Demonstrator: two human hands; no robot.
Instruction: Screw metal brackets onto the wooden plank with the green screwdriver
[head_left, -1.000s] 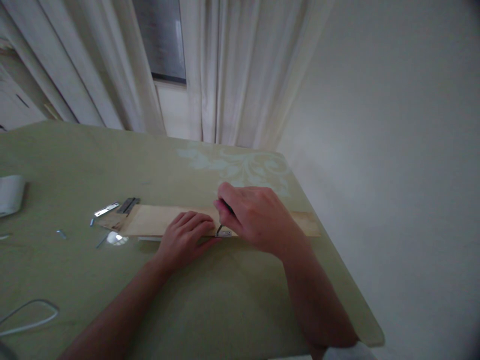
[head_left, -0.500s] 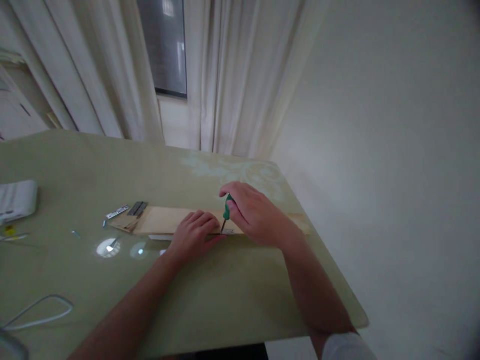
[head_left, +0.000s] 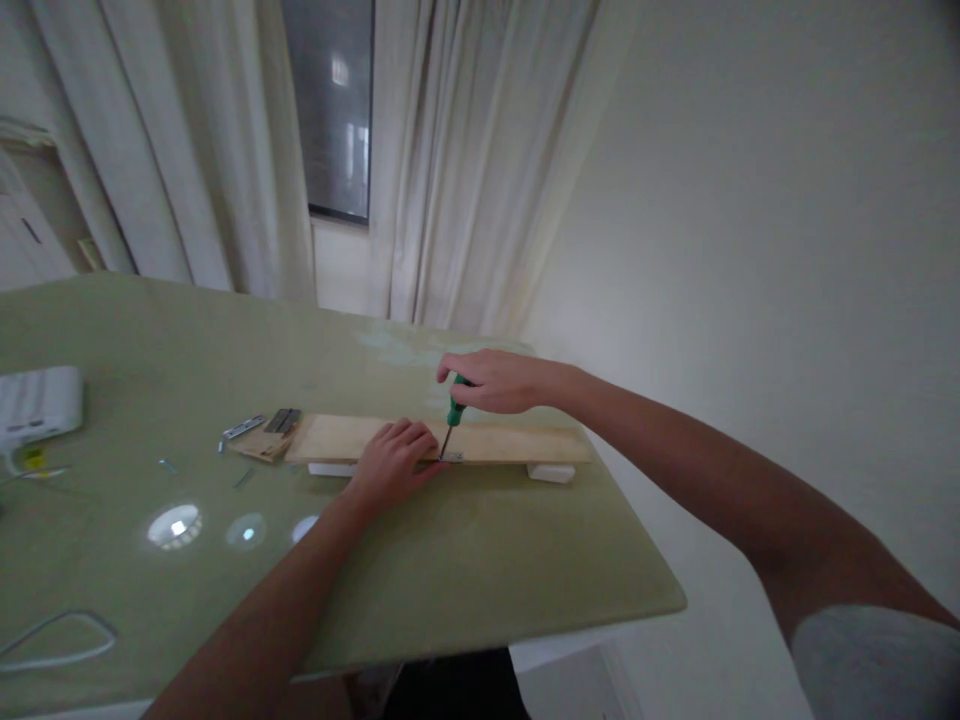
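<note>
My right hand (head_left: 495,381) is closed round the green handle of a screwdriver (head_left: 455,404), which stands nearly upright. Its tip meets the left end of a small metal hinge (head_left: 452,457) at the near edge of a wooden board (head_left: 517,441). Just left of the tip, my left hand (head_left: 396,462) grips the board, fingers curled on top and thumb along the near edge by the hinge. Whatever lies under my left fingers is hidden. Two white blocks, the right one (head_left: 551,472) more visible, show beneath the board.
Left of the board lie a dark hinge (head_left: 283,420), a silver hinge (head_left: 244,427) and a brown packet (head_left: 262,445). Loose screws (head_left: 243,478) are scattered nearby. Farther left are a white device (head_left: 41,400) and a cable (head_left: 67,660). A wall (head_left: 750,300) rises beyond the table's right edge.
My right wrist and forearm have swung up and outward to the right, with the hand still on the screwdriver. The tip stays at the hinge. My left hand keeps its place; the view has shifted slightly.
</note>
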